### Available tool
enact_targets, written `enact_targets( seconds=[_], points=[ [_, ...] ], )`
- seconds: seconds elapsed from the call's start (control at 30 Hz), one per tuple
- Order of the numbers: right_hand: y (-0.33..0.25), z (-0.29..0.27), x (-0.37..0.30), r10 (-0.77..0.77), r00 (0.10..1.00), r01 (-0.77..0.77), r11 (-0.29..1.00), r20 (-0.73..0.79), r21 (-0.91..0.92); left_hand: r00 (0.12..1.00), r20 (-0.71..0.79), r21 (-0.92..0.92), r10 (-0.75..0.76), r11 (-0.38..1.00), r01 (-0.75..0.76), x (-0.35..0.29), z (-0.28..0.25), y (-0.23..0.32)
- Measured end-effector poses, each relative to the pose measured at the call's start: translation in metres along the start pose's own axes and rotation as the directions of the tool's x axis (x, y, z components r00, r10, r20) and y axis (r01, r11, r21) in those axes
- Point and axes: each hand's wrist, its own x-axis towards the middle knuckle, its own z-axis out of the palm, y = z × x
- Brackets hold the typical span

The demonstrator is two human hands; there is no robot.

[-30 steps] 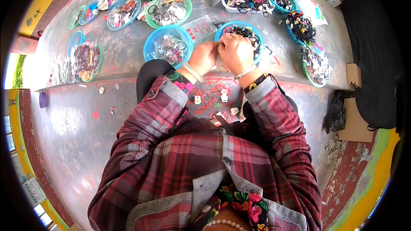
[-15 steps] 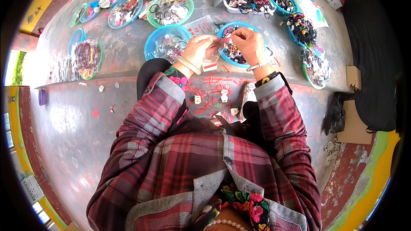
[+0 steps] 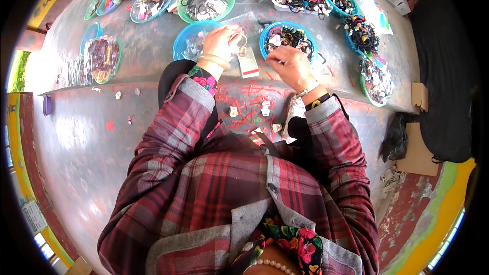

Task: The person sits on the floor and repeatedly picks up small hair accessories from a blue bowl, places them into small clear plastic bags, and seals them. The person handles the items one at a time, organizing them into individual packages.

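My left hand (image 3: 220,45) is closed, pinching the top of a small clear plastic bag (image 3: 248,62) with a white and red end. The bag hangs between my two hands. Beneath and beside the left hand is a blue basin (image 3: 178,46) holding small clear packets. My right hand (image 3: 293,65) has its thumb and fingers pinched together at the near rim of a second blue basin (image 3: 263,38). Dark hair ties (image 3: 297,38) with small coloured ornaments fill that basin. A tiny dark spot shows at the right fingertips, too small to name.
Farther back stand a green basin (image 3: 233,5) of packets and a white tray (image 3: 277,6) heaped with dark hair ties. More basins line the right side. At the left, packets (image 3: 102,57) lie on a green basin. Red strips (image 3: 249,90) and paper scraps litter the floor below.
My hands have moved apart. The left went left and slightly up, with the bag now hanging from it alone. My right hand has dropped lower, toward me, away from the bag.
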Motion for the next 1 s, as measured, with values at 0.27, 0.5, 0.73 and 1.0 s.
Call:
enact_targets(
  seconds=[0.27,0.5,0.73,1.0],
  points=[
    [-0.014,0.025,-0.015,-0.066,0.930,0.134,0.977,0.362,-0.165,0.999,0.052,0.012,0.013,1.000,-0.013,-0.001,-0.001,-0.005],
    [-0.020,0.033,-0.019,-0.038,0.901,0.122,0.978,0.431,-0.168,0.998,0.069,-0.021,-0.013,1.000,0.014,-0.002,0.002,-0.003],
    [-0.006,0.041,-0.018,-0.046,0.908,0.003,0.995,0.416,0.103,0.988,0.134,0.039,0.074,0.996,-0.080,0.000,-0.004,-0.006],
    [0.002,0.050,-0.019,-0.188,0.896,0.147,0.980,0.402,0.131,0.995,0.094,-0.101,-0.036,0.994,0.045,-0.005,0.000,-0.001]
  ],
)
